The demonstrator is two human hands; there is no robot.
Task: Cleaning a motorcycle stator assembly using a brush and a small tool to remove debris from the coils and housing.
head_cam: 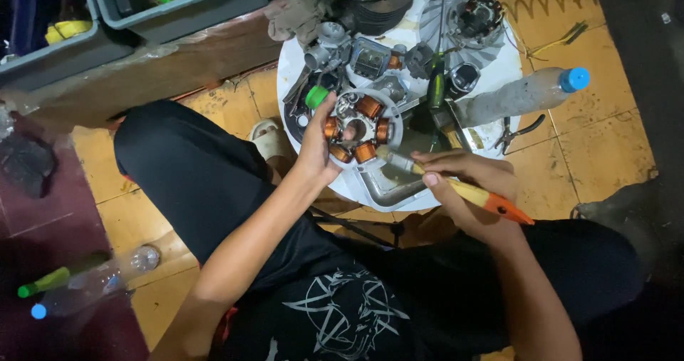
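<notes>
My left hand (318, 146) grips a round metal stator plate (358, 127) with several copper coils, holding it tilted over a white round tray (507, 67). My right hand (463, 181) holds a screwdriver (491, 201) with a yellow-orange handle, its metal shaft pointing left at the plate's lower edge. Both hands are over my lap, just in front of the tray. My legs in black trousers frame the work.
The tray carries engine parts: a carburettor (329, 42), a finned flywheel (467, 21), a green-handled screwdriver (436, 83). A plastic bottle with a blue cap (527, 94) and pliers (519, 133) lie to the right. Grey bins (178, 8) stand behind; another bottle (100, 283) lies at left.
</notes>
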